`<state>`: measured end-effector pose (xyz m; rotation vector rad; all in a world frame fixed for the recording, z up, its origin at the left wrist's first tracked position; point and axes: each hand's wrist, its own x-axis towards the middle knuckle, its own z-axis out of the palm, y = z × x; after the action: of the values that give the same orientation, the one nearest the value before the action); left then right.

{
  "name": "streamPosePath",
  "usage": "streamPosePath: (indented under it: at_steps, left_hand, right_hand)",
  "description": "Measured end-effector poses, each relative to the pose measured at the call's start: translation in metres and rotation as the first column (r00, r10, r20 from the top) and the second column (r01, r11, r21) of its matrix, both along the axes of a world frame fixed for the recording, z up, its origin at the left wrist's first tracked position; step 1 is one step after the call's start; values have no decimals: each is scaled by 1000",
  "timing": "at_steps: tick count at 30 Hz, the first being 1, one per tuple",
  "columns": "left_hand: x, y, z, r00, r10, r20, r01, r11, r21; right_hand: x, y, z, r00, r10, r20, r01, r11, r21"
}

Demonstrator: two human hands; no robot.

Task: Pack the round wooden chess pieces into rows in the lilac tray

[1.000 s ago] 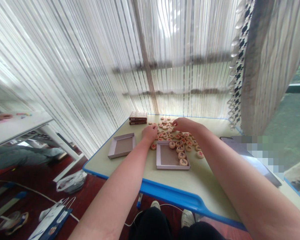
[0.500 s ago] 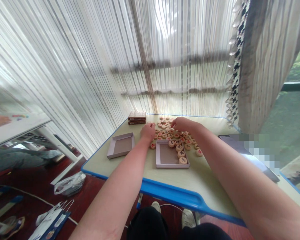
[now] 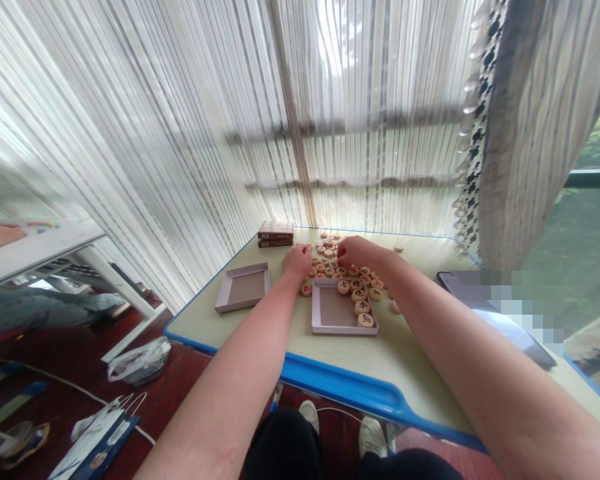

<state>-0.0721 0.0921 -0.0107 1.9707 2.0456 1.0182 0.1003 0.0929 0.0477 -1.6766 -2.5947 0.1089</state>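
Many round wooden Chinese chess pieces (image 3: 341, 271), marked in red or black, lie in a loose cluster on the table. At the cluster's left edge is my left hand (image 3: 297, 260), its fingers curled closed; what they hold, if anything, is hidden. My right hand (image 3: 360, 252) reaches into the cluster from the right with fingers bent down and together, and the fingertips are hidden among the pieces. In front of the cluster stands a shallow open box (image 3: 330, 329). Several black-marked pieces (image 3: 363, 307) line its right side and far right corner.
A second shallow box part (image 3: 243, 305) lies at the left. Two stacked brown boxes (image 3: 275, 235) stand at the back left. A flat dark device (image 3: 460, 283) lies on the right of the table (image 3: 330, 350). Another person's hand (image 3: 3, 235) rests at a table far left.
My right hand has shifted slightly left and lower over the pieces. A single piece at the back right of the table now shows. My left hand has hardly moved.
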Motion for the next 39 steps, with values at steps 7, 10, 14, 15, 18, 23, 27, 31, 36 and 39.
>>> streamPosePath:
  at_steps: [7, 10, 14, 15, 18, 23, 27, 31, 36, 39]
  left_hand:
    - [0, -2, 2, 1000, 9, -30, -10, 1000, -23]
    - [0, -3, 3, 999, 1, -38, -2, 1000, -26]
    - [0, -2, 2, 999, -4, -37, 3, 1000, -22]
    - [-1, -1, 2, 999, -6, -38, 5, 1000, -20]
    - [-1, 0, 0, 999, -4, -43, 3, 1000, -19]
    - [-1, 0, 0, 999, 9, -38, -10, 999, -31]
    - [-1, -1, 0, 1000, 5, -29, -6, 1000, -30]
    - [-2, 4, -2, 1000, 17, -3, -17, 1000, 10]
    - [-2, 8, -2, 996, -27, -81, 27, 1000, 4]
    - [-2, 9, -2, 989, -57, -138, 53, 998, -30]
  right_hand:
    - [0, 1, -4, 999, -1, -38, -1, 999, -51]
    - [0, 2, -3, 999, 6, -41, -7, 1000, -23]
    - [-1, 3, -1, 999, 37, -28, -38, 998, -48]
    - [-1, 4, -1, 998, 45, -37, -47, 997, -66]
    - [-2, 7, -4, 993, 66, -101, -68, 998, -16]
    - [-3, 9, -10, 977, 211, -41, -203, 969, 139]
    - [0, 10, -12, 992, 122, -35, -120, 992, 45]
    - [2, 14, -15, 985, 108, -132, -95, 991, 95]
    - [1, 15, -20, 982, 85, -170, -83, 996, 15]
    - [1, 15, -21, 979, 10, -204, -18, 999, -39]
